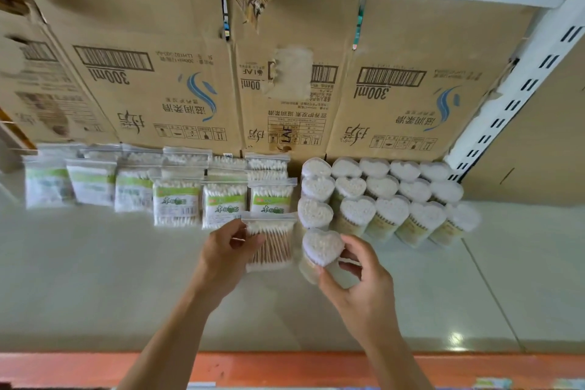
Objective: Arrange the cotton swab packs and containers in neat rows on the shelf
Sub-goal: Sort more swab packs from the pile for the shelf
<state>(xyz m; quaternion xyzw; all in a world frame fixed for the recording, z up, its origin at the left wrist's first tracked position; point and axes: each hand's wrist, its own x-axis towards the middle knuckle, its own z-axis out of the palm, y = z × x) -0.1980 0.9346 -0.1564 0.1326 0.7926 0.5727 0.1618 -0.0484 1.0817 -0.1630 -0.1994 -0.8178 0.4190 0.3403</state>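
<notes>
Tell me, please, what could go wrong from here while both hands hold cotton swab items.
1. The right hand holds a heart-shaped container close to the tightly packed container rows; a nudge might topple some.
2. The left hand pinches a pack just in front of the standing packs; pushing it in could knock them back.

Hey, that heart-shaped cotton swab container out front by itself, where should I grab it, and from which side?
Grip the heart-shaped container by its clear side walls, just under the lid, coming from the front right. It is tall, the bagged pack crowds its left, and the container rows stand close behind, so that side looks freest. The right hand holds it there.
</notes>
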